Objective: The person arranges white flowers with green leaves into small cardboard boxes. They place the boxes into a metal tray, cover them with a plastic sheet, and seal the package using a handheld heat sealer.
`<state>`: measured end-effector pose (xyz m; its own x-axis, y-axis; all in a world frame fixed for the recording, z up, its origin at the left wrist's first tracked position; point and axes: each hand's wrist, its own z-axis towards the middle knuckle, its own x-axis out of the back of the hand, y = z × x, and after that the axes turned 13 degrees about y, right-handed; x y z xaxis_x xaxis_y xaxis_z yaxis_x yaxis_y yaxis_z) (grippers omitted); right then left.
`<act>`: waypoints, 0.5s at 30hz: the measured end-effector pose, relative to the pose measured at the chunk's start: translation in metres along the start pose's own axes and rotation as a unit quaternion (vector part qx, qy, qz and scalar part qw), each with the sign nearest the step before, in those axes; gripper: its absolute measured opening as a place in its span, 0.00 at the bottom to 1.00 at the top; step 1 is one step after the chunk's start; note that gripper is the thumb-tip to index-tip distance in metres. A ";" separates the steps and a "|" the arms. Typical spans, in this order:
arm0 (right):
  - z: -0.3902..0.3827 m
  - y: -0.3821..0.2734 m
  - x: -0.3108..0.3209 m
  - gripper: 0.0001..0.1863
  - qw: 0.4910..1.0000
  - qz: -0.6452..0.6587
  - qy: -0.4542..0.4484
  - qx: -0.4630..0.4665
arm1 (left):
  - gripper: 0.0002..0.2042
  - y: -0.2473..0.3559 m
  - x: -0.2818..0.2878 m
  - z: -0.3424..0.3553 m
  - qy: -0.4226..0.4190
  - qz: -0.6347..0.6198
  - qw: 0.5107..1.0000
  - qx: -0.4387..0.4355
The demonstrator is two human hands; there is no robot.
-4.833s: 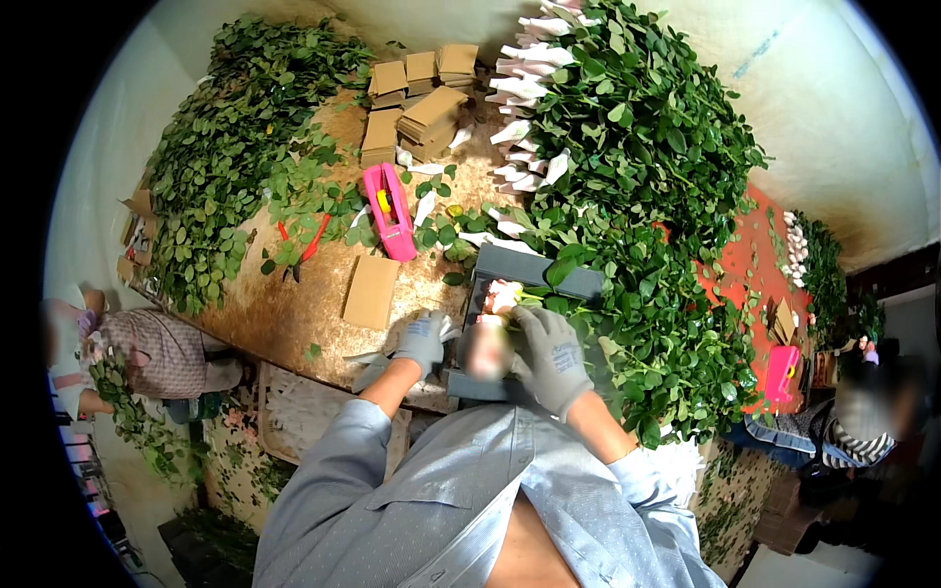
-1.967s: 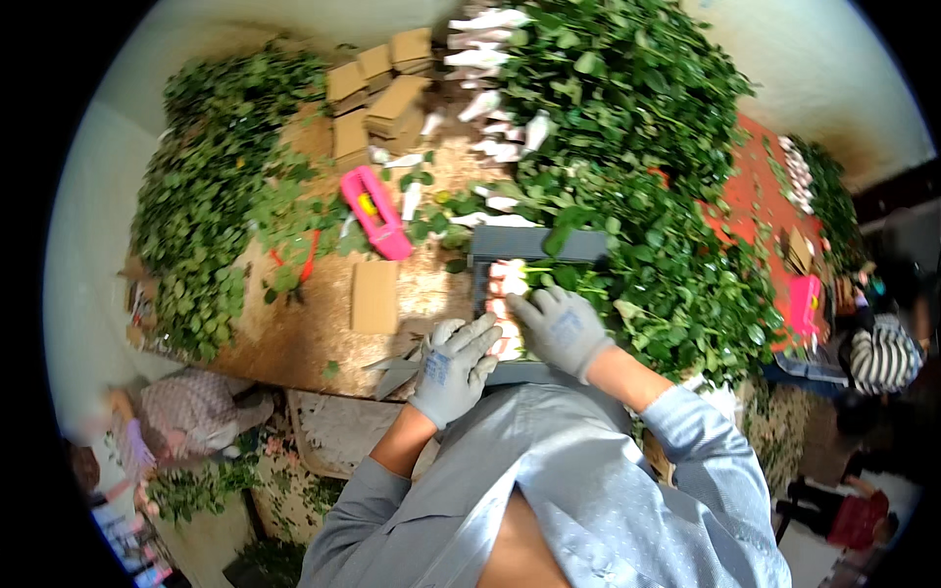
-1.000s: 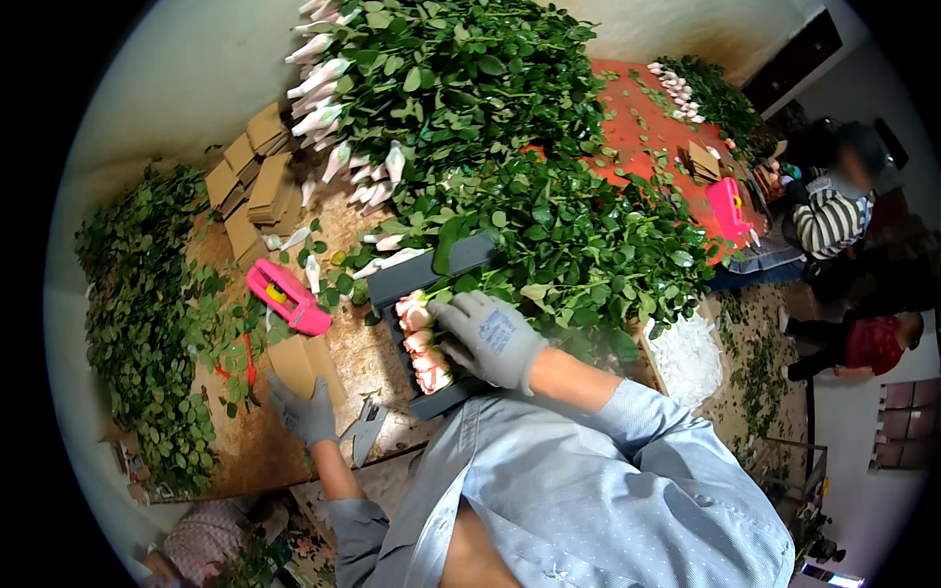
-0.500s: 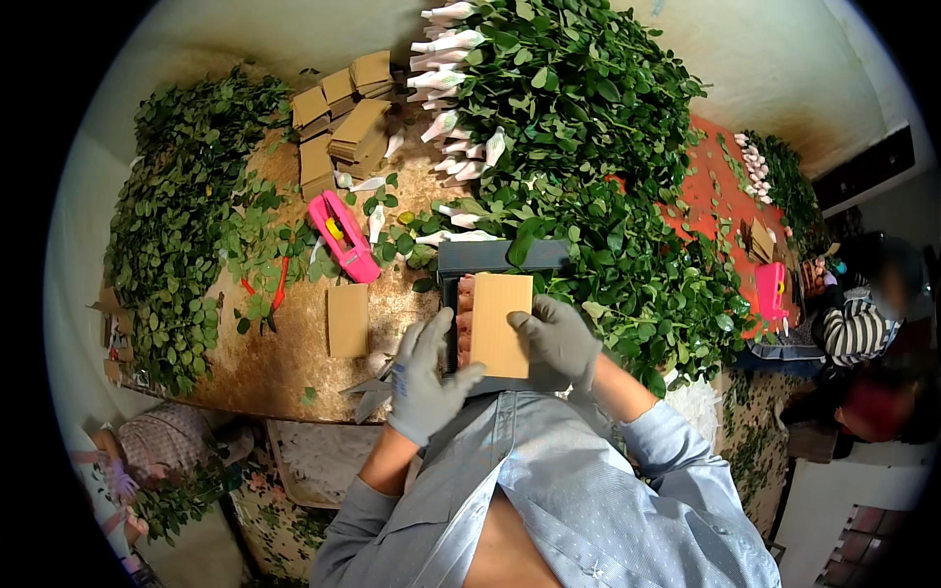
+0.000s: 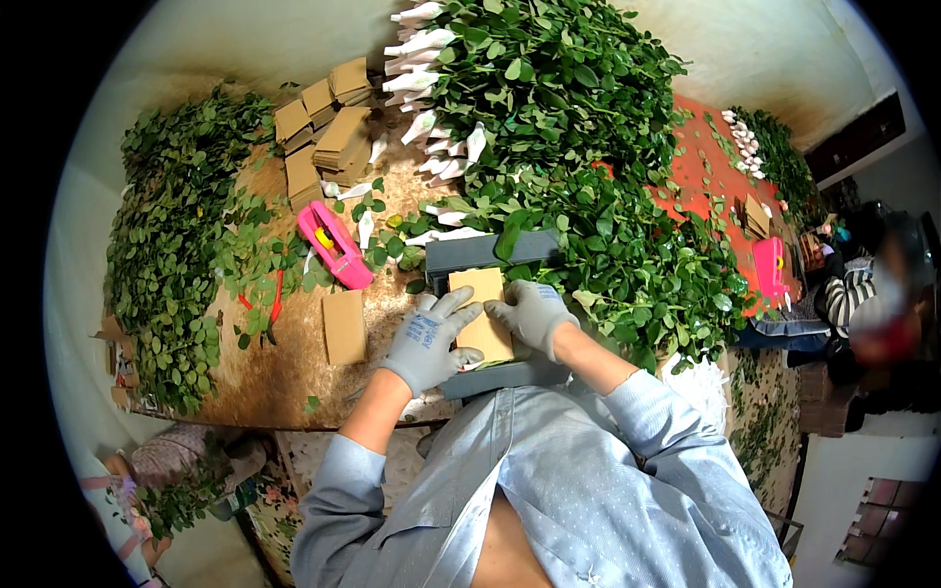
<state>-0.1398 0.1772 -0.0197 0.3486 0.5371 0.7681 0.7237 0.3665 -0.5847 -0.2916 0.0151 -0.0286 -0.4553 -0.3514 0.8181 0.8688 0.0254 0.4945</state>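
Observation:
A tan cardboard sheet (image 5: 477,287) lies in a dark grey box-like holder (image 5: 493,253) on the table in front of my body. My left hand (image 5: 423,343), in a grey glove, rests on the sheet's left side with its fingers stretched over it and the thumb apart. My right hand (image 5: 534,316), gloved the same way, presses on the sheet's right side with fingers extended. Whatever lies beneath the sheet is mostly hidden. Left of the holder, another cardboard piece (image 5: 344,328) lies flat, with a pink tape dispenser (image 5: 335,245) behind it.
Stacked cardboard (image 5: 338,142) stands at the back. Piled leafy stems (image 5: 559,108) with white-wrapped heads (image 5: 417,83) spread behind and right; more greenery (image 5: 176,235) lies left. Red-handled cutters (image 5: 276,297) lie among leaves. A person in a striped sleeve (image 5: 851,294) is at far right.
The cardboard sheet has gone down into the holder, covering the reddish layer seen beside it before. Both hands have moved onto it, and the view has shifted slightly.

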 end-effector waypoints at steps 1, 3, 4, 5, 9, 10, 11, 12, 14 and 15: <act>-0.003 -0.002 0.001 0.28 0.998 -0.049 0.017 0.030 | 0.31 0.002 0.001 0.001 -0.003 -0.001 1.000 -0.001; -0.011 -0.010 0.003 0.28 0.994 -0.089 0.042 0.046 | 0.33 0.003 0.004 0.003 -0.046 -0.023 0.998 0.044; -0.016 -0.016 0.005 0.29 0.987 -0.130 0.066 0.070 | 0.33 0.000 0.002 0.000 -0.049 -0.022 0.997 0.051; -0.024 -0.019 0.004 0.29 0.986 -0.114 0.079 0.097 | 0.33 -0.005 -0.003 -0.003 -0.030 -0.006 0.999 0.029; -0.044 -0.023 0.003 0.33 0.968 -0.068 0.121 0.209 | 0.31 0.000 0.002 0.000 -0.034 0.040 0.999 0.006; -0.043 -0.021 0.000 0.33 0.968 -0.069 0.120 0.208 | 0.30 0.003 0.004 0.003 -0.054 0.063 0.997 0.011; -0.042 -0.017 -0.004 0.35 0.954 -0.056 0.140 0.260 | 0.29 0.005 0.005 0.006 -0.078 0.079 0.994 0.022; -0.040 -0.013 -0.008 0.36 0.936 -0.043 0.160 0.311 | 0.29 0.006 0.005 0.006 -0.079 0.077 0.994 0.024; -0.035 -0.005 -0.015 0.39 0.941 -0.072 0.138 0.301 | 0.28 0.007 0.003 0.006 -0.060 0.058 0.996 0.029; -0.036 -0.006 -0.015 0.40 0.945 -0.072 0.124 0.292 | 0.28 0.006 0.002 0.005 -0.063 0.055 0.996 0.032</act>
<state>-0.1282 0.1397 -0.0190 0.4533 0.2809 0.8459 0.3471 0.8185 -0.4578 -0.2884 0.0188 -0.0226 -0.3815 -0.2240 0.8968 0.9028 0.1181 0.4135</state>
